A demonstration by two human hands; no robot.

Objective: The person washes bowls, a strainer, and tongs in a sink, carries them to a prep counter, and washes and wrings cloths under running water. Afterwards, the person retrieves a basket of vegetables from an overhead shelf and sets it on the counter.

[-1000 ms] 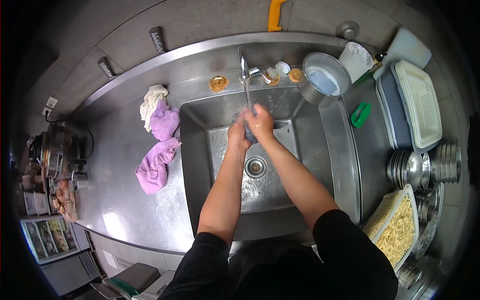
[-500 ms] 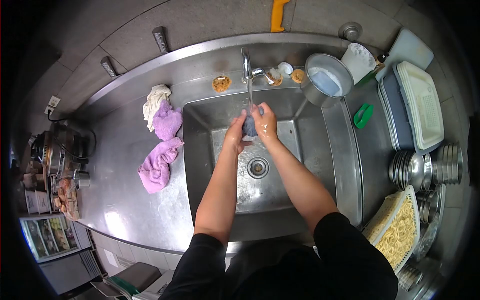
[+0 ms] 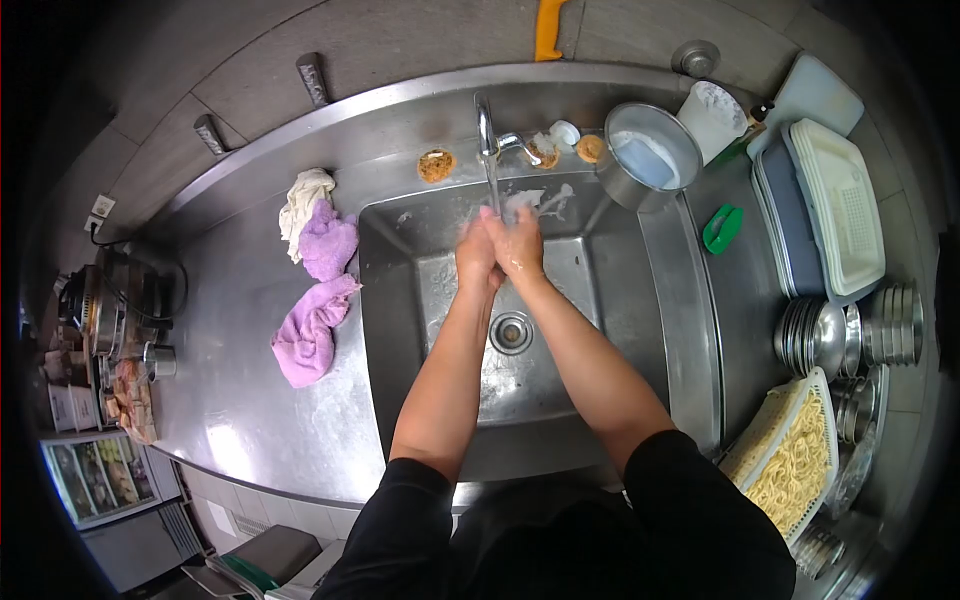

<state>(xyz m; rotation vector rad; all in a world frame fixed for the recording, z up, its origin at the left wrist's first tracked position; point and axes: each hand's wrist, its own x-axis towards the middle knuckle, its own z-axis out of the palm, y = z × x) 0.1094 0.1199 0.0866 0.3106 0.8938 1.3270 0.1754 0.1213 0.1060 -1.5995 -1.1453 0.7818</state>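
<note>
Under the running tap (image 3: 487,130), my left hand (image 3: 474,252) and my right hand (image 3: 521,243) are pressed together, fingers curled in toward each other. Water falls onto them and blurs the fingertips. Whatever lies between the palms is hidden now; the earlier frame showed a dark grey-blue wad there. Both hands are over the steel sink (image 3: 630,300), above and behind its drain (image 3: 511,332). White suds or splashes (image 3: 540,202) show on the sink's back wall, just beyond my right hand.
Purple cloths (image 3: 315,330) and a white cloth (image 3: 304,205) lie left of the sink. To the right are a metal pot (image 3: 655,160), a green-handled brush or clip (image 3: 722,230), stacked trays (image 3: 840,215), metal bowls (image 3: 815,338) and a basket of noodles (image 3: 795,460).
My hands have closed together, hiding the grey-blue wad that showed between them. White splashes have appeared on the sink's back wall. The view has shifted slightly.
</note>
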